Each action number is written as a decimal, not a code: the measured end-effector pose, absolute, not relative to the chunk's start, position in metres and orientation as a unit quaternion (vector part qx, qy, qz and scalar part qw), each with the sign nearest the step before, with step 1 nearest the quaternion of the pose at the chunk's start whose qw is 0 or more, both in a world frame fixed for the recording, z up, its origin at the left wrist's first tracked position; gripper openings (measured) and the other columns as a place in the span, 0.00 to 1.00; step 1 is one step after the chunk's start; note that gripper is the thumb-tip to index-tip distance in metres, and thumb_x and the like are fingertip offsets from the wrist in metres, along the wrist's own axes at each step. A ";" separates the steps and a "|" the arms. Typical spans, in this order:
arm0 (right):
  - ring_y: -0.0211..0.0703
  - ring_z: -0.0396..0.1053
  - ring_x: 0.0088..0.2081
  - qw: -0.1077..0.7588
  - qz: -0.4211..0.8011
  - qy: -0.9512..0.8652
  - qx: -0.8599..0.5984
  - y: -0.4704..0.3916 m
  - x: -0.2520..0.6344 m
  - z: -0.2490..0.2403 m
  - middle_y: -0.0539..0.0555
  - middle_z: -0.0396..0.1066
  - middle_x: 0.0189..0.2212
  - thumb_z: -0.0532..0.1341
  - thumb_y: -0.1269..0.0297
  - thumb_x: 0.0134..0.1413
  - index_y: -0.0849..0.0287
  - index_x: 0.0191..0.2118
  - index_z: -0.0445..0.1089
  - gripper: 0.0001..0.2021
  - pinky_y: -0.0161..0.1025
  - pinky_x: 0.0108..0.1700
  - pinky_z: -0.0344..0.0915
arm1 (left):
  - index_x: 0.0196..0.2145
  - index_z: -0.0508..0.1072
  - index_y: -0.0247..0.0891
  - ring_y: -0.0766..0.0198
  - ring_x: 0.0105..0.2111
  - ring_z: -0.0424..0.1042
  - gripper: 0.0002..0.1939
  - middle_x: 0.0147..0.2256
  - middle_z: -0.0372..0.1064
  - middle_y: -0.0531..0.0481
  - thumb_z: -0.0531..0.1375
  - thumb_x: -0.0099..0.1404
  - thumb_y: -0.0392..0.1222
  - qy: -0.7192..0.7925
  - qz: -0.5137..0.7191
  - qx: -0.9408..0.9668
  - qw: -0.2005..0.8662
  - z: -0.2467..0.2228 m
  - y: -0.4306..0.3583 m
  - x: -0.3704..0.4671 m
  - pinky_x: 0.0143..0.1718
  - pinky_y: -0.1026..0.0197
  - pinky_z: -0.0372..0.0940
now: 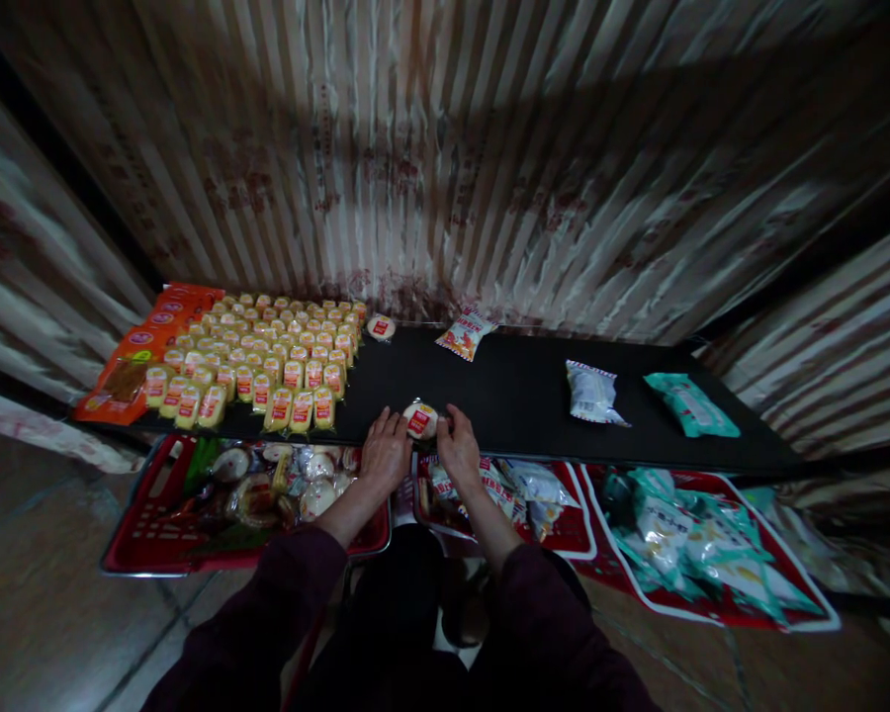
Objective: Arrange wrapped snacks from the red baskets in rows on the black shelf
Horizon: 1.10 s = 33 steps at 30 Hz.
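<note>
A round wrapped cake [419,419] with a red-and-white label is at the front edge of the black shelf [519,396]. My left hand [387,451] grips its wrapper from the left, fingers closed together. On the opposite side, my right hand [458,450] pinches the wrapper's right edge. Another round wrapped cake [381,327] lies farther back, beside rows of small yellow wrapped cakes [267,346]. An orange snack bag [144,356] lies at the shelf's left end, partly covered by these rows.
On the shelf's right half lie a red-and-white snack bag [466,333], a white-and-blue bag [591,393] and a teal bag [689,403]. Below the front edge stand a red basket [130,529] of mixed snacks, a middle basket [589,539] and a right basket [823,623] of bags. Pleated curtain [430,178] hangs behind.
</note>
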State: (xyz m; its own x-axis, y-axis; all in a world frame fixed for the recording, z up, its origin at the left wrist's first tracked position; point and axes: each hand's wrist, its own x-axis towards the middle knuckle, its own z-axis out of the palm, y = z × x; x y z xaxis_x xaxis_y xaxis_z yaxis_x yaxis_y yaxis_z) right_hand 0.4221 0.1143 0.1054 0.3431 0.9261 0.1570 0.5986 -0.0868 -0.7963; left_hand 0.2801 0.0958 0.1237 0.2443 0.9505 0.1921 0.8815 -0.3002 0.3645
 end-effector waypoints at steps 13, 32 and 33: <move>0.45 0.68 0.48 0.515 0.290 -0.489 -0.642 0.128 0.416 0.088 0.61 0.66 0.51 0.51 0.65 0.52 0.62 0.56 0.59 0.24 0.47 0.54 0.62 | 0.53 0.63 0.38 0.57 0.50 0.65 0.21 0.51 0.62 0.42 0.54 0.61 0.33 0.613 0.263 0.733 0.132 0.109 0.091 0.284 0.51 0.55 0.64; 0.45 0.70 0.44 0.517 0.299 -0.484 -0.639 0.143 0.406 0.071 0.59 0.71 0.45 0.53 0.65 0.49 0.63 0.49 0.68 0.20 0.46 0.52 0.65 | 0.52 0.64 0.36 0.57 0.52 0.63 0.23 0.50 0.59 0.41 0.51 0.59 0.27 0.598 0.361 0.693 0.177 0.103 0.100 0.277 0.54 0.51 0.64; 0.45 0.70 0.44 0.516 0.299 -0.484 -0.641 0.143 0.406 0.072 0.59 0.71 0.45 0.53 0.64 0.49 0.63 0.48 0.68 0.20 0.46 0.51 0.65 | 0.52 0.65 0.36 0.57 0.52 0.63 0.22 0.50 0.59 0.41 0.51 0.59 0.27 0.598 0.363 0.693 0.176 0.103 0.100 0.277 0.54 0.52 0.63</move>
